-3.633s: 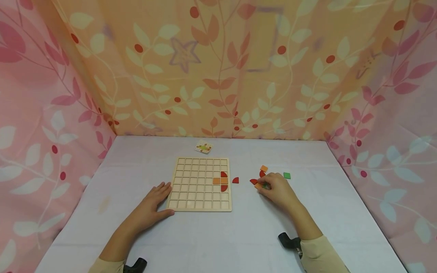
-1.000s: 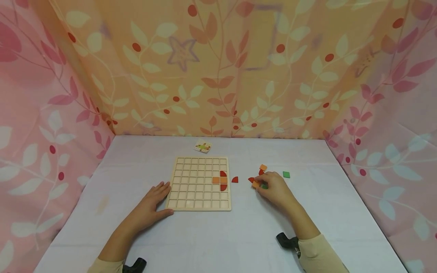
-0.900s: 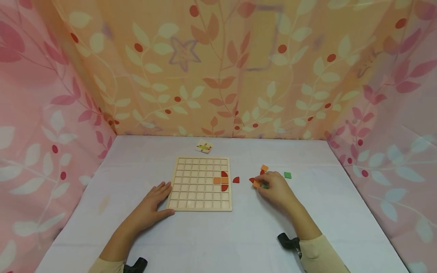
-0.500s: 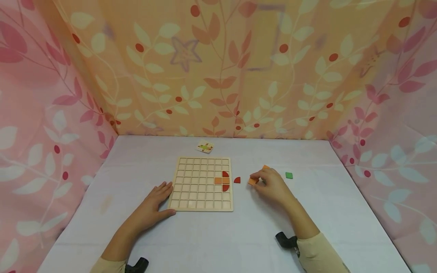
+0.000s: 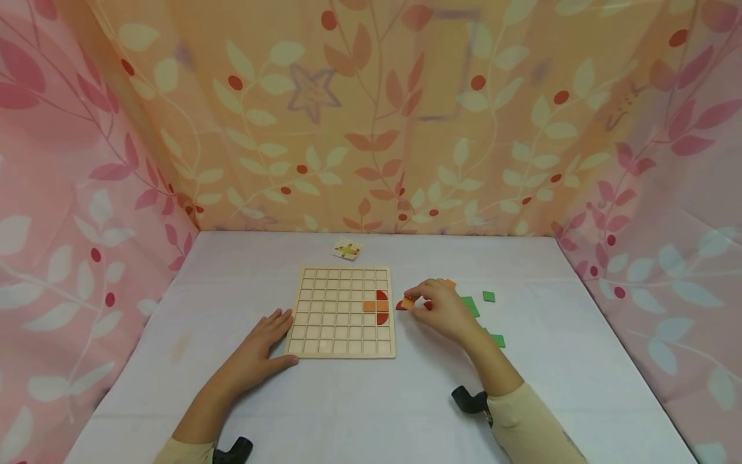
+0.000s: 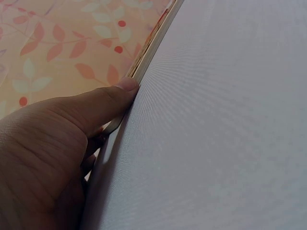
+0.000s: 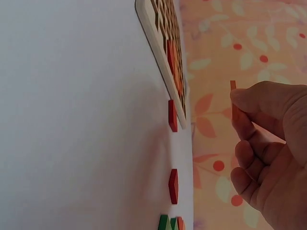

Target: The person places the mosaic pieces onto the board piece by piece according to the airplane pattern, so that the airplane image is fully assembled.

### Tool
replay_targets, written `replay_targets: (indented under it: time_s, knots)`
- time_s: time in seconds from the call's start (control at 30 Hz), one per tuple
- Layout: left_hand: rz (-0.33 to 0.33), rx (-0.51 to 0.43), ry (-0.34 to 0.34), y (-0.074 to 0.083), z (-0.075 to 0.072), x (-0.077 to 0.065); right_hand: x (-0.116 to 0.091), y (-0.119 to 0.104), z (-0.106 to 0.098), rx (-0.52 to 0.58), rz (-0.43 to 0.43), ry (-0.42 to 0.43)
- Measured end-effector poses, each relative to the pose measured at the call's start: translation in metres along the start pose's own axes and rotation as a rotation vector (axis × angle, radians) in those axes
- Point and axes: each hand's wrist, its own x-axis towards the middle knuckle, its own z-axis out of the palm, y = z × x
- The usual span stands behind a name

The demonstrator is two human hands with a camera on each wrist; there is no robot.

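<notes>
A wooden grid board (image 5: pixel 330 319) lies on the table; two red quarter-round tiles (image 5: pixel 382 319) and two orange square tiles (image 5: pixel 369 307) fill cells at its right side. My left hand (image 5: pixel 255 351) rests at the board's left edge, fingers extended, its thumb (image 6: pixel 127 85) touching the near corner. Just right of the board, my right hand (image 5: pixel 442 310) pinches an orange square tile (image 7: pixel 233 85) between thumb and fingertips, raised off the table. Below it lies a loose red quarter-round tile (image 5: pixel 400 306). Another red tile (image 5: pixel 428 305) is partly hidden by the hand.
Several green tiles (image 5: pixel 489 296) lie right of and behind the right hand, with an orange tile (image 5: pixel 450 282) partly showing beyond it. A small patterned card (image 5: pixel 346 250) sits behind the board. Patterned cloth (image 5: pixel 371 129) walls the table's back and sides.
My right hand has taken the orange tile from the loose pile, lifted it and moved left towards the board, uncovering green tiles. The left hand has stayed in place.
</notes>
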Motion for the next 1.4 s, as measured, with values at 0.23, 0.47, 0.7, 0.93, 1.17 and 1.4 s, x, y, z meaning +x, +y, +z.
replay_targets:
  time_s: [0.23,0.47,0.7,0.93,1.17,1.4]
  knots:
    - [0.004,0.004,0.013,0.001,0.000,0.000,0.012,-0.011,0.010,0.021,0.015,-0.019]
    - [0.008,0.001,0.011,0.000,-0.001,-0.001,0.023,-0.022,0.023,0.026,-0.003,-0.052]
    - [0.002,0.006,0.011,0.000,-0.002,0.001,0.030,-0.030,0.033,0.101,-0.017,-0.073]
    - [0.006,0.006,0.007,0.002,-0.003,0.001,0.035,-0.033,0.044,0.125,-0.037,-0.102]
    - [0.001,-0.003,0.003,0.003,-0.002,-0.001,0.039,-0.032,0.054,0.090,-0.093,-0.122]
    - [0.002,0.001,-0.001,0.003,-0.001,-0.001,0.035,-0.033,0.060,0.065,-0.108,-0.147]
